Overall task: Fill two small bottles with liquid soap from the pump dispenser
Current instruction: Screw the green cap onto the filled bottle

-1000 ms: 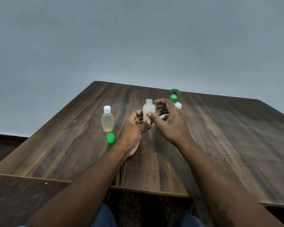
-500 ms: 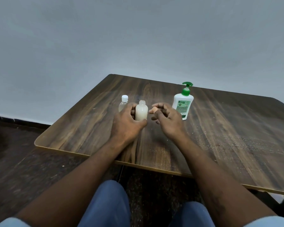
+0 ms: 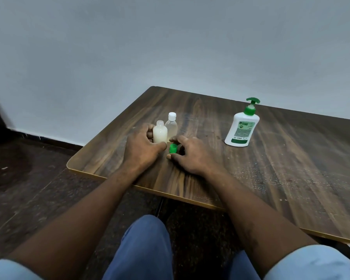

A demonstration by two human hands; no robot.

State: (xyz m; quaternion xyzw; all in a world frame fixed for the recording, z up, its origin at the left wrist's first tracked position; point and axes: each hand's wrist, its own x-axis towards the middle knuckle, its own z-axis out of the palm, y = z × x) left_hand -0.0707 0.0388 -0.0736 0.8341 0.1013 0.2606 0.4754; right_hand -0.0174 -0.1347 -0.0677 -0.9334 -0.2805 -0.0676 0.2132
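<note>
My left hand [image 3: 142, 150] grips a small uncapped bottle [image 3: 160, 134] full of whitish soap, standing upright on the wooden table [image 3: 271, 174]. Right behind it, touching or nearly so, stands a second small bottle [image 3: 171, 127] with a white cap and clear liquid. A green cap [image 3: 173, 148] lies on the table just right of my left thumb. My right hand [image 3: 192, 156] curls round it, index finger above and thumb below. The white pump dispenser [image 3: 242, 127] with a green pump stands apart, far to the right.
The table's rounded left corner [image 3: 69, 164] and front edge lie close to both hands. A grey wall rises behind the table. My knees in blue trousers [image 3: 141, 249] are below the front edge, over a dark floor.
My left hand has moved the open bottle left, beside the white-capped bottle. My right hand has left the bottle and come down round the green cap. The view has shifted left.
</note>
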